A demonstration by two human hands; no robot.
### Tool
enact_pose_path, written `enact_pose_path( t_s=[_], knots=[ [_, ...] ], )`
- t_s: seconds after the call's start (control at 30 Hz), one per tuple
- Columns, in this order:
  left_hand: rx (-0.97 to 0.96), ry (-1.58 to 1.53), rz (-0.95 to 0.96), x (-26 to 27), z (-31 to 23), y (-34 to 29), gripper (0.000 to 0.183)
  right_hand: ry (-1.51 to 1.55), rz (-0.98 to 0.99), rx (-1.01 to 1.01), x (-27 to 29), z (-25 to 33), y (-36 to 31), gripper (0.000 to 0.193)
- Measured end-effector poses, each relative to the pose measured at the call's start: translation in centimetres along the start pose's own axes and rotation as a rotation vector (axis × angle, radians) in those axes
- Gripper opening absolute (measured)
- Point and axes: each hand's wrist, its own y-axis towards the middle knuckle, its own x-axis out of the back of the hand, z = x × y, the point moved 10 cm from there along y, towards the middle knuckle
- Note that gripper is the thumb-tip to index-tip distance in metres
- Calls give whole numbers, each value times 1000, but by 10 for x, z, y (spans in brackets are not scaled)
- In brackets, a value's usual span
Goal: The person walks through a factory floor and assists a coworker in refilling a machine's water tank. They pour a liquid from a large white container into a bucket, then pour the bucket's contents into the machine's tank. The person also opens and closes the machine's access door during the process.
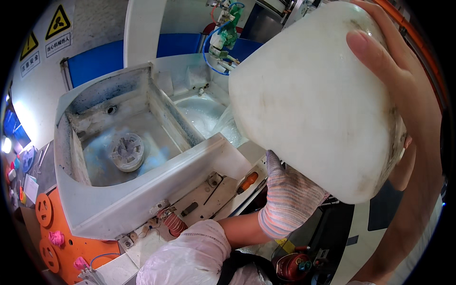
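Observation:
A large white plastic container [308, 99], stained along its right edge, is held up and tilted with its mouth turned left and down. Beneath it, my left hand [289, 190], in a striped knit glove, supports its lower side, the fingers partly hidden. My right hand [394, 57], bare, grips the container's upper right, with the thumb on its face. Something clear, looking like poured water, falls from beside the container into a white basin [194, 90], where the surface is frothy. The container's inside is hidden from me.
Left of the basin is a grimy white trough [156, 166] with a round slotted plastic piece [127, 152] inside. In front lie an orange-handled screwdriver [248, 182] and a hex key [213, 190]. Blue tubing [205, 50] hangs behind. An orange panel [90, 244] is at lower left, a red canister [292, 266] below.

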Motion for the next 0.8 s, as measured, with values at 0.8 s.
enact_pose_path(
  t_s=[0.8],
  knots=[
    [-186, 58, 110, -5, -12, 6, 62, 80, -148, 91, -1, -8, -49, 60]
  ],
)
